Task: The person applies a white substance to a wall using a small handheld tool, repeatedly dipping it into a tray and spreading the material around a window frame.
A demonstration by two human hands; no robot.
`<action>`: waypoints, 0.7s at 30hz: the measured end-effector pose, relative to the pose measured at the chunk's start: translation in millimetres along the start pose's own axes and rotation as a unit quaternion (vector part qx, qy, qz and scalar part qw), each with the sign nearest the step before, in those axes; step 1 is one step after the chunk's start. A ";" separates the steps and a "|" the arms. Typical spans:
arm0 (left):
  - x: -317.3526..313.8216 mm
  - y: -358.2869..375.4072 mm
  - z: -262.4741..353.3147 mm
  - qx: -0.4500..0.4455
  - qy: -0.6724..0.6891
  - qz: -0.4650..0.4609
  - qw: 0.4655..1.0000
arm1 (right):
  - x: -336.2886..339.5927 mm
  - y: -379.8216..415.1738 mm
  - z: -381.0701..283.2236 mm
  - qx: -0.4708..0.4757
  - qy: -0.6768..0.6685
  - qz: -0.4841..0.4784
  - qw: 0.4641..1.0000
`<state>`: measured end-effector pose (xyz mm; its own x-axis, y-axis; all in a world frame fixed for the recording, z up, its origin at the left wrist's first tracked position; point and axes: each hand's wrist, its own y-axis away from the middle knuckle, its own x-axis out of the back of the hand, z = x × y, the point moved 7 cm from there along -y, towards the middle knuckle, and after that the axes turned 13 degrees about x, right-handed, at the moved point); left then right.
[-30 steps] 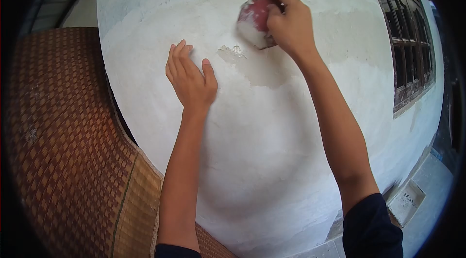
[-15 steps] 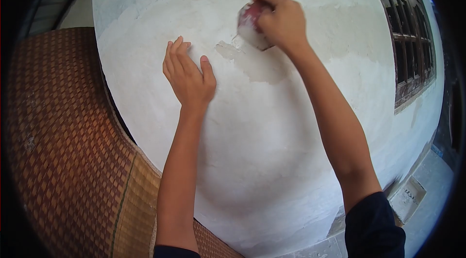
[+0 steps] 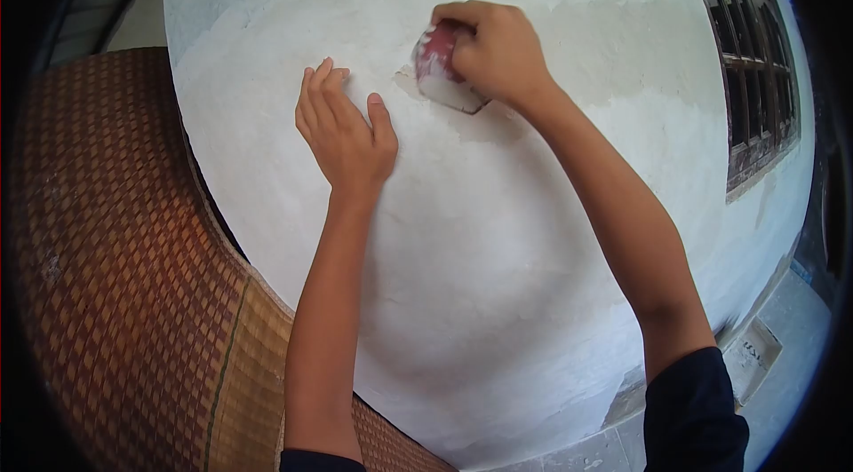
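My right hand (image 3: 499, 53) grips a flat red scraper (image 3: 439, 71) smeared with white filler. Its blade lies against or very near the white plastered wall (image 3: 480, 241), over a darker, greyish patch. Part of the scraper is hidden behind my fingers. Lower and to the left, my left hand (image 3: 352, 136) rests on the wall or just off it, holding nothing, with thumb spread away from the fingers.
A woven brown mat (image 3: 107, 232) stands along the left side of the wall. At the right is a dark wooden window (image 3: 755, 72) with barred panes. A shallow pale tray (image 3: 753, 358) lies on the floor at lower right.
My right hand has moved the scraper down and a little left across the wall, over the rough grey spot. My left hand has barely moved.
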<state>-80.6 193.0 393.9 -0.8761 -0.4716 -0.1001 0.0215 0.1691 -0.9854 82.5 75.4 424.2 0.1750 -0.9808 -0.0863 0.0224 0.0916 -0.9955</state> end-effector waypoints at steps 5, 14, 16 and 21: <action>-0.5 -0.5 0.4 0.005 0.000 0.003 1.000 | 25.8 -7.6 13.7 -0.053 -0.083 0.105 0.990; -0.1 -1.0 0.7 0.003 0.001 0.007 1.000 | 10.5 -15.7 -2.7 -0.030 -0.044 0.080 0.995; -1.1 -1.0 0.5 0.003 0.000 0.007 1.000 | -17.5 -13.2 -22.0 0.079 -0.022 0.002 0.997; -0.6 -2.4 2.6 0.000 -0.001 0.007 1.000 | 25.9 -21.7 8.1 -0.056 0.040 0.137 0.988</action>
<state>-78.9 190.6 395.9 -0.8748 -0.4709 -0.1144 0.0335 0.1766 -0.9837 94.5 49.4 443.8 0.0811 -0.9327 -0.3515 -0.1253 0.3403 -0.9319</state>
